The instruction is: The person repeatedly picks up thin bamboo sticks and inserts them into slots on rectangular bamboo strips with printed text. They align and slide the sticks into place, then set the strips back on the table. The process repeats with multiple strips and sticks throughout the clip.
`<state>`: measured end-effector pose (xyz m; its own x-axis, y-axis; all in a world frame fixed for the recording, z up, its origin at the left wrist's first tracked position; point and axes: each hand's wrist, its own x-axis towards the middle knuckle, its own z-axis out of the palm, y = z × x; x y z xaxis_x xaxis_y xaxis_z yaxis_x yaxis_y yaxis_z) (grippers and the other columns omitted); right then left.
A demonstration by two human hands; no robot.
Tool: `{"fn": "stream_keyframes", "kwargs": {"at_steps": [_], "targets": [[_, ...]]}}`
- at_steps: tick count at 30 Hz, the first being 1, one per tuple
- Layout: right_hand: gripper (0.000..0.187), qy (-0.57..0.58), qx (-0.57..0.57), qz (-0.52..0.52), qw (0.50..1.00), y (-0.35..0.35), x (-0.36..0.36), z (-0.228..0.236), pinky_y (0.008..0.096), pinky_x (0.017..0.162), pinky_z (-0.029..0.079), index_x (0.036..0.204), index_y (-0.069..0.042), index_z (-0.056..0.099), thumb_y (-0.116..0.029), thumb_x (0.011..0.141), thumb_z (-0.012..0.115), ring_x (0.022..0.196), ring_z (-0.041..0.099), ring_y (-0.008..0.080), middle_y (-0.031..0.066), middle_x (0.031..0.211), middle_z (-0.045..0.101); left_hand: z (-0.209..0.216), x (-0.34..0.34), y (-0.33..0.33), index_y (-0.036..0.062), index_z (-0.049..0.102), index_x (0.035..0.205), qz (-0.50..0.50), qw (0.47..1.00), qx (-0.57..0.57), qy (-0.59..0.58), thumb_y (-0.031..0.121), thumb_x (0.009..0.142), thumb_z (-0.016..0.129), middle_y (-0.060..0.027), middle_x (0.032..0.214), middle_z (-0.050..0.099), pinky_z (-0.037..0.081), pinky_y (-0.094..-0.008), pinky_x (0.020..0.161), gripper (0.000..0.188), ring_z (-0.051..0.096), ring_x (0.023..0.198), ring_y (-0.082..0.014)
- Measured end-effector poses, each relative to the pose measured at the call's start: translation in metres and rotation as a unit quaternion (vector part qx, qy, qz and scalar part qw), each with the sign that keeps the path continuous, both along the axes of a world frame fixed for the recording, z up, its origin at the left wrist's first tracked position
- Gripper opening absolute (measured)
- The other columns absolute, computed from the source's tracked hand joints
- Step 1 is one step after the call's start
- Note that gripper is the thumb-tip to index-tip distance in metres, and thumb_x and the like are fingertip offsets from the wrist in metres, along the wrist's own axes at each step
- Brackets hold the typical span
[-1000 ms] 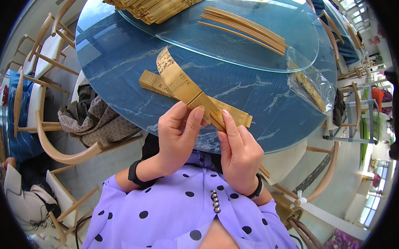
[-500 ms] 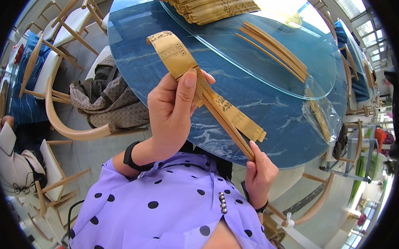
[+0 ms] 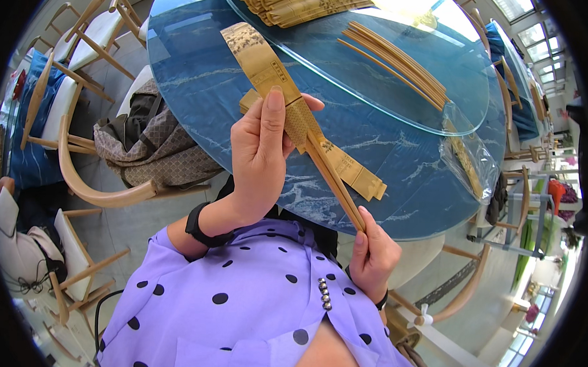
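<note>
My left hand [image 3: 262,160] pinches a long gold paper chopstick sleeve [image 3: 264,65] between thumb and fingers, and its far end curls upward. A pair of brown wooden chopsticks [image 3: 332,177] runs slantwise from the sleeve's lower end. My right hand [image 3: 375,255] grips the near ends of these chopsticks between thumb and fingers. Their other ends are hidden by the sleeve and my left hand. Behind the chopsticks, a second gold sleeve [image 3: 360,176] shows its printed end over the blue table; my left hand covers its middle.
A glass turntable [image 3: 375,100] sits on the round blue marbled table [image 3: 200,102]. It carries a pile of gold sleeves [image 3: 307,7] and several loose chopsticks [image 3: 403,66]. A clear plastic bag [image 3: 467,164] lies at the right. A chair [image 3: 73,172] with a patterned bag [image 3: 150,143] stands at the left.
My left hand and the sleeve have risen a little and turned more upright. The right hand has shifted slightly left with the chopsticks. The view has moved a little.
</note>
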<state>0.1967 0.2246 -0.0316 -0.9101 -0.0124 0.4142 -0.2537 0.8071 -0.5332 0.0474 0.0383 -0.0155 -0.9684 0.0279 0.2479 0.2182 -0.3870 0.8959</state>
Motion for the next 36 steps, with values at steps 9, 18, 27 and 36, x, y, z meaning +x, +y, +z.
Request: {"fn": "stream_keyframes", "kwargs": {"at_steps": [9, 18, 27, 36], "targets": [[0.035, 0.004, -0.008, -0.001, 1.0, -0.001, -0.002, -0.002, 0.0349, 0.05, 0.042, 0.13, 0.004, 0.066, -0.008, 0.097, 0.063, 0.052, 0.054, 0.0231, 0.0097, 0.068, 0.057, -0.026, 0.003, 0.003, 0.0, 0.054, 0.078, 0.042, 0.994, -0.104, 0.006, 0.023, 0.109, 0.054, 0.002, 0.066, 0.047, 0.032, -0.0247, 0.053, 0.039, 0.038, 0.06, -0.0048], [0.034, 0.008, -0.003, 0.001, 1.0, -0.002, -0.004, 0.0, 0.0351, 0.049, 0.041, 0.129, 0.002, 0.067, -0.009, 0.097, 0.064, 0.051, 0.053, 0.0222, 0.0084, 0.065, 0.056, -0.015, 0.008, 0.003, 0.0013, 0.061, 0.089, 0.027, 0.999, -0.038, -0.01, 0.03, 0.112, 0.046, 0.0027, 0.07, 0.05, 0.033, -0.0241, 0.054, 0.04, 0.041, 0.062, -0.0042], [0.034, 0.023, -0.001, 0.017, 1.0, -0.004, -0.003, -0.004, 0.0352, 0.048, 0.042, 0.128, 0.002, 0.068, -0.009, 0.096, 0.066, 0.05, 0.053, 0.0225, 0.0083, 0.065, 0.056, -0.012, 0.003, 0.012, 0.0041, 0.06, 0.09, 0.063, 0.995, -0.068, 0.045, 0.038, 0.114, 0.034, -0.0001, 0.075, 0.054, 0.039, -0.0248, 0.061, 0.049, 0.046, 0.065, -0.0071], [0.034, 0.018, -0.001, 0.018, 1.0, -0.006, -0.004, -0.005, 0.0352, 0.048, 0.041, 0.128, 0.001, 0.068, -0.01, 0.096, 0.066, 0.05, 0.052, 0.0221, 0.0079, 0.064, 0.054, -0.018, 0.015, 0.017, 0.0031, 0.058, 0.093, 0.047, 0.995, -0.075, 0.045, 0.035, 0.114, 0.033, -0.0016, 0.078, 0.056, 0.04, -0.0243, 0.062, 0.046, 0.047, 0.069, -0.0072]]}}
